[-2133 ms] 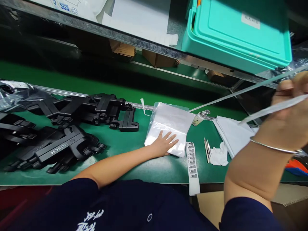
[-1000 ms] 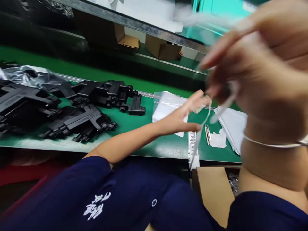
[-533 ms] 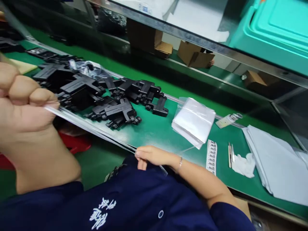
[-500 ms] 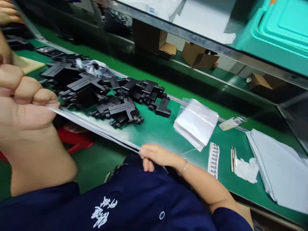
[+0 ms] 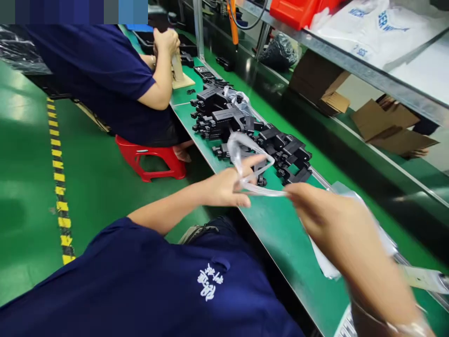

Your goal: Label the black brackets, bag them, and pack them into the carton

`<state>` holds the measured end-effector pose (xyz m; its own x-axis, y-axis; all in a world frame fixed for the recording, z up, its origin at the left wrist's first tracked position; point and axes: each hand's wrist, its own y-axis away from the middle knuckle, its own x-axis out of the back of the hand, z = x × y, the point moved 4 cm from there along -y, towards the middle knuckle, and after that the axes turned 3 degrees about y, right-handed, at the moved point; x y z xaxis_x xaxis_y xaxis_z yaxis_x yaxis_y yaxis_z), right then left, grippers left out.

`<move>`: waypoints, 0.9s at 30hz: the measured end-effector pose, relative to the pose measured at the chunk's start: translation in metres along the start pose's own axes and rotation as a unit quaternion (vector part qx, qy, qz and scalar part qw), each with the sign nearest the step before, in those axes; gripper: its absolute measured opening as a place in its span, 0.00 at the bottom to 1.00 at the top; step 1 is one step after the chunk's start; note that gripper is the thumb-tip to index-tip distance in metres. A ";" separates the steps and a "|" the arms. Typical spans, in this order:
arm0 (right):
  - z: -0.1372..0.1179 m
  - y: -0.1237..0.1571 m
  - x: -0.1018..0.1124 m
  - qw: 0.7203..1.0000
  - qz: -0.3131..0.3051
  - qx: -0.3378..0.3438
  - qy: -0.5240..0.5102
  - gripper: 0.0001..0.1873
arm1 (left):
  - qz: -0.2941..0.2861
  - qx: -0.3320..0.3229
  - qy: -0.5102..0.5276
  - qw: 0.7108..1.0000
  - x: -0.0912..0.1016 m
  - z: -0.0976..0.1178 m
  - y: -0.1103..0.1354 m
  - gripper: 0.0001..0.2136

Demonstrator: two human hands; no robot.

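A translucent whitish plastic strip [image 5: 264,191] is bent into a loose loop above the bench. My right hand [image 5: 326,213], blurred, pinches one end of it. My left hand [image 5: 224,186] has its thumb and fingers spread; the loop passes at its fingers, and I cannot tell whether it touches them. Just beyond both hands lie black plastic brackets [image 5: 226,116], heaped on the green bench. Under my right forearm, partly covered, is a stack of clear plastic bags [image 5: 324,260].
To the left a co-worker in dark blue [image 5: 105,79] sits on a red stool [image 5: 150,161], hands over a beige block on the bench. A metal shelf [image 5: 354,56] with a red bin [image 5: 291,13] overhangs the far side. Cardboard boxes [image 5: 317,79] stand behind. A sticker sheet [image 5: 345,323] lies front right.
The view has swung left. The strip, stretched straight between both closed hands before, is now slack and looped. My left hand has opened; my right hand has come up over the bench.
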<state>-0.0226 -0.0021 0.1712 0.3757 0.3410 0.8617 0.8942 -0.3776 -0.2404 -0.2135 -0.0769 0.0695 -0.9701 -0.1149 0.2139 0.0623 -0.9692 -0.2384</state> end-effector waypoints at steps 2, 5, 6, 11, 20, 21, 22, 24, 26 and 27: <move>-0.033 -0.036 -0.033 0.998 -0.023 0.040 0.043 0.06 | -0.052 -0.019 0.080 0.995 -0.014 0.006 0.005 0.31; -0.038 -0.059 -0.056 0.997 -0.070 0.040 -0.001 0.09 | 0.037 -0.032 0.187 0.981 0.024 0.007 0.030 0.19; -0.030 -0.058 -0.060 0.994 -0.097 0.029 -0.039 0.10 | 0.110 -0.045 0.228 0.966 0.052 0.005 0.043 0.19; 0.017 -0.036 -0.110 0.922 -0.289 -0.053 -0.253 0.14 | 0.530 -0.049 0.312 0.787 0.191 -0.027 0.133 0.23; -0.023 -0.086 -0.214 0.980 -0.155 0.038 -0.114 0.13 | 0.024 0.126 0.391 0.911 0.023 -0.098 0.095 0.22; -0.028 -0.086 -0.215 0.975 -0.159 0.072 -0.136 0.13 | -0.057 0.131 0.395 0.908 0.006 -0.103 0.094 0.22; -0.029 -0.084 -0.213 0.971 -0.162 0.091 -0.154 0.13 | -0.120 0.140 0.395 0.900 -0.003 -0.109 0.095 0.23; -0.018 -0.073 -0.201 0.970 -0.152 0.084 -0.172 0.14 | -0.133 0.188 0.369 0.900 0.007 -0.128 0.101 0.25; 0.008 -0.050 -0.180 0.978 -0.123 0.023 -0.168 0.15 | 0.007 0.255 0.309 0.916 0.047 -0.156 0.104 0.25; 0.025 -0.035 -0.168 0.981 -0.105 -0.028 -0.163 0.15 | 0.127 0.289 0.246 0.916 0.073 -0.171 0.107 0.24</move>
<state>-0.1107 -0.0247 0.0231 0.2513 0.6698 0.6987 0.9489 -0.3129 -0.0412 -0.3180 -0.1513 -0.1026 -0.8865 -0.3782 -0.2667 0.2764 -0.8949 0.3503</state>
